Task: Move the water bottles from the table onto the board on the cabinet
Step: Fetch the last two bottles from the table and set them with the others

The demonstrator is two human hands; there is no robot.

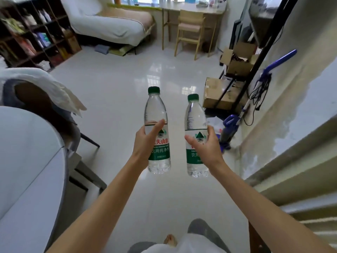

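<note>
Mid-carry — two bottles aloft, off the bench (27,161).

Gripped upright over the tiled floor (118,84): left water bottle (158,150) in left hand (145,141), right water bottle (196,125) in right hand (205,147), fingers wrapped round the green labels. No cabinet or board in view — probably called next for walking there and setting both down upright.

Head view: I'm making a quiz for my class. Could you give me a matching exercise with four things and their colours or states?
Things:
1. bottle caps
2. mop handle
3. wooden chair
4. left hand

States:
A. stands at the desk
B. dark green
C. grips a water bottle
D. blue, leaning on the wall

Pairs: 1-B, 2-D, 3-A, 4-C
</note>
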